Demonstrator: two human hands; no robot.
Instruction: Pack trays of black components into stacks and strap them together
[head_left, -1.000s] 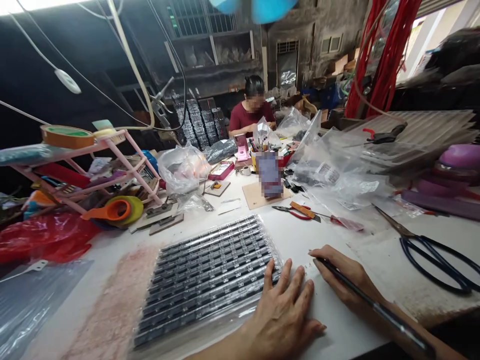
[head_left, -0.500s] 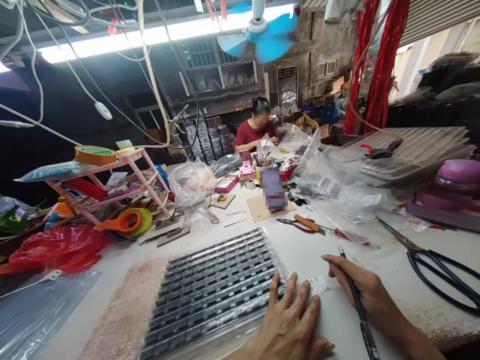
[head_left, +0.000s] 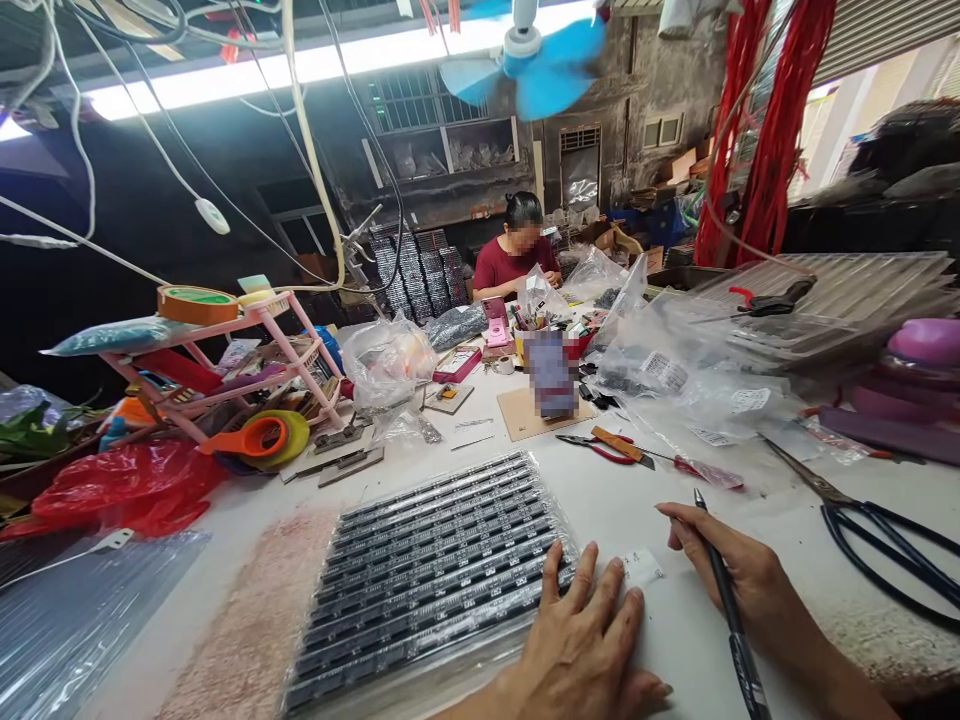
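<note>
My left hand point(head_left: 577, 635) lies with fingers spread over the right front edge of a flat, clear-wrapped pack point(head_left: 427, 575) of dark strips in rows with small white print. To its right, my right hand point(head_left: 742, 575) is closed around a black pen point(head_left: 722, 580), its tip pointing up and away from me above the white table point(head_left: 637, 490). Between the two hands lies a small clear slip point(head_left: 641, 566) with faint dark marks. The pen tip appears apart from both the slip and the pack.
Large black-handled scissors point(head_left: 862, 525) lie at the right. Red-handled pliers point(head_left: 611, 450) and a phone-like blurred object point(head_left: 553, 375) are ahead. A pink rack point(head_left: 300, 375) and red plastic bag point(head_left: 135, 490) stand left. Across the table sits a person in a dark red shirt point(head_left: 499, 265).
My right hand with the pen has shifted slightly to the right, away from the slip. The left hand stays on the pack. The whole view has turned a little.
</note>
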